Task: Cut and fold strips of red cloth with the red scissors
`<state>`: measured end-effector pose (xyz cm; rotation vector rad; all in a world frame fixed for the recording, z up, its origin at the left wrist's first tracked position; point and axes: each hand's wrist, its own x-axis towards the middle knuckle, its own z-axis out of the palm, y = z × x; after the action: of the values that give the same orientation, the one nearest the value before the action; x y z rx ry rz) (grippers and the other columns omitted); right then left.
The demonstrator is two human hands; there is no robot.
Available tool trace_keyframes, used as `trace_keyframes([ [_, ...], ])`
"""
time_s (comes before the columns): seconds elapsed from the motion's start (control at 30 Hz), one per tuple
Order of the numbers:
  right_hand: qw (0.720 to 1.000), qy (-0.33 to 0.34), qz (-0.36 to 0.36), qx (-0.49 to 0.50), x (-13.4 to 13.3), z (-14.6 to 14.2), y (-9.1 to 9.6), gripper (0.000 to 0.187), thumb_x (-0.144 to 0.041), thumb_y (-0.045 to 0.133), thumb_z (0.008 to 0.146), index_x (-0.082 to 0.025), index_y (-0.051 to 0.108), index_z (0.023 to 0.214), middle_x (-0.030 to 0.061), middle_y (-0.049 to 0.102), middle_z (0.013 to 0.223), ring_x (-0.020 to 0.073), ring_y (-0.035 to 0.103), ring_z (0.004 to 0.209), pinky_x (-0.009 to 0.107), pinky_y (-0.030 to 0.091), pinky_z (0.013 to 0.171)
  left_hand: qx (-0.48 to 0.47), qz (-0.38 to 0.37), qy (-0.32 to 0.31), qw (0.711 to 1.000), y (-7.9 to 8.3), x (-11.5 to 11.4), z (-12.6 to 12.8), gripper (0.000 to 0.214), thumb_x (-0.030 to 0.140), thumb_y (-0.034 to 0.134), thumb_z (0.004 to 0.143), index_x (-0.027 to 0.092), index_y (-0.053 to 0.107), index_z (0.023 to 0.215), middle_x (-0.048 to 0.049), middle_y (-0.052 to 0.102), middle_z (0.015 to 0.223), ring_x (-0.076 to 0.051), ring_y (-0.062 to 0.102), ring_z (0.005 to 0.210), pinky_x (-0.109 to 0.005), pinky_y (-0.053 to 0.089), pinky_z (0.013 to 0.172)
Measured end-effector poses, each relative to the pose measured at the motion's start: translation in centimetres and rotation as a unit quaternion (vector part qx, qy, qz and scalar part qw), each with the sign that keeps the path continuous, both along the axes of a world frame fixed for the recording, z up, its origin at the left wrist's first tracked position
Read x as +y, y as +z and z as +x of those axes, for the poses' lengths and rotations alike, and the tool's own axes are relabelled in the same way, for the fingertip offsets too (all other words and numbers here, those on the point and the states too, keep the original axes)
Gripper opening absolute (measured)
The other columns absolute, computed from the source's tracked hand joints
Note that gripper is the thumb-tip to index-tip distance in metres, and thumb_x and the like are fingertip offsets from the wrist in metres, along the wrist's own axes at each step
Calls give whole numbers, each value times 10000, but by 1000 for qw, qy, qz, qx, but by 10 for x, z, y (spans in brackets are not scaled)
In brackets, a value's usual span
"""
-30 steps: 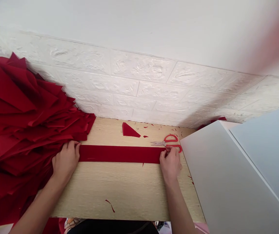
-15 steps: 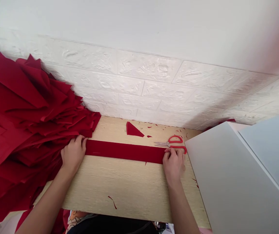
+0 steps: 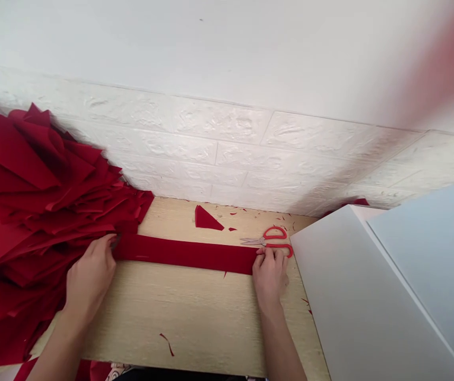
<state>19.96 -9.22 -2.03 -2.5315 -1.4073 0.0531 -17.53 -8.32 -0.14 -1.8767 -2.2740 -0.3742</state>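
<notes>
A long dark red fabric strip [image 3: 187, 255] stretches from side to side across the pale wooden table. My left hand [image 3: 91, 275] pinches its left end beside the heap of red cloth, and that end looks slightly raised. At the other end, my right hand [image 3: 270, 274] has its fingers closed on the strip's edge, close to the table. Just beyond my right fingers lie scissors [image 3: 269, 241] with red handles, blades pointing left. My fingertips hide both ends of the strip in part.
A big heap of red fabric pieces [image 3: 44, 211] fills the left side. Small red scraps [image 3: 208, 218] lie near the white brick-patterned wall [image 3: 195, 145], and a thin sliver [image 3: 167, 344] near the front edge. A white box-like panel [image 3: 365, 286] bounds the right.
My left hand has moved left with the strip's end, and more of the strip's length shows. My right hand stays in place by the scissors. The whole view has shifted a little.
</notes>
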Motion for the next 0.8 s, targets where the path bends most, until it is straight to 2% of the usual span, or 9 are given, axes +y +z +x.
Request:
trace_keyframes([
  [0.1, 1000, 8, 0, -10, 0, 2, -2, 238, -174, 445, 930, -197, 681, 939, 110, 601, 1059, 265, 538, 1051, 305, 372, 626, -3, 111, -74, 991, 8, -18, 22, 336, 210, 389, 976, 188, 591, 1243, -116, 695, 1189, -272, 692, 970, -389, 560, 787],
  [0.17, 1000, 6, -5, -9, 0, 2, -1, 246, -172, 435, 934, -195, 680, 934, 111, 600, 1058, 267, 539, 1059, 305, 372, 622, -16, 153, -189, 970, 9, -22, 50, 337, 175, 445, 954, 188, 577, 1264, -121, 675, 1227, -268, 647, 1128, -419, 513, 991],
  [0.23, 1000, 2, -13, -5, 0, 2, 1, 248, -176, 433, 939, -199, 679, 942, 107, 601, 1061, 268, 539, 1066, 304, 370, 616, -22, 124, -299, 946, 4, -21, 82, 369, 206, 472, 955, 189, 550, 1316, -132, 632, 1317, -265, 566, 1273, -425, 452, 1088],
  [0.27, 1000, 1, -17, -3, 0, 2, 1, 247, -179, 433, 942, -201, 679, 948, 104, 602, 1065, 268, 539, 1069, 304, 370, 615, -13, 99, -332, 938, -1, -19, 97, 397, 249, 473, 963, 182, 533, 1349, -143, 590, 1386, -276, 509, 1342, -441, 421, 1118],
  [0.33, 1000, 0, -20, -1, 0, 1, 2, 249, -185, 429, 947, -205, 677, 961, 101, 602, 1073, 268, 540, 1074, 306, 379, 621, 7, 58, -350, 935, -14, -15, 121, 499, 363, 447, 981, 144, 475, 1428, -179, 481, 1502, -308, 392, 1438, -489, 362, 1158],
  [0.4, 1000, 1, -20, 0, 0, 1, 2, 253, -185, 423, 949, -205, 676, 964, 101, 602, 1078, 265, 542, 1077, 309, 393, 638, 25, 35, -344, 938, -30, -13, 131, 595, 447, 405, 988, 117, 418, 1482, -200, 410, 1553, -333, 338, 1468, -528, 338, 1161],
  [0.47, 1000, 4, -18, -4, 0, 1, 1, 252, -185, 423, 951, -205, 674, 964, 100, 603, 1085, 261, 544, 1078, 311, 403, 656, 35, 18, -332, 942, -44, -12, 130, 638, 483, 383, 989, 117, 382, 1511, -201, 374, 1575, -334, 332, 1472, -535, 337, 1156],
  [0.57, 1000, 2, -21, -10, 0, 1, 1, 244, -191, 431, 954, -206, 674, 968, 97, 607, 1092, 260, 543, 1085, 309, 401, 662, 35, -8, -304, 952, -53, -9, 108, 640, 476, 362, 995, 130, 352, 1533, -187, 338, 1597, -310, 335, 1476, -510, 345, 1157],
  [0.8, 1000, 2, -16, -10, 1, 0, 2, 243, -193, 440, 948, -200, 681, 976, 103, 607, 1087, 254, 542, 1068, 304, 388, 650, 12, -64, -240, 969, -45, 10, 30, 604, 429, 300, 1001, 141, 374, 1527, -145, 343, 1600, -290, 343, 1476, -507, 329, 1178],
])
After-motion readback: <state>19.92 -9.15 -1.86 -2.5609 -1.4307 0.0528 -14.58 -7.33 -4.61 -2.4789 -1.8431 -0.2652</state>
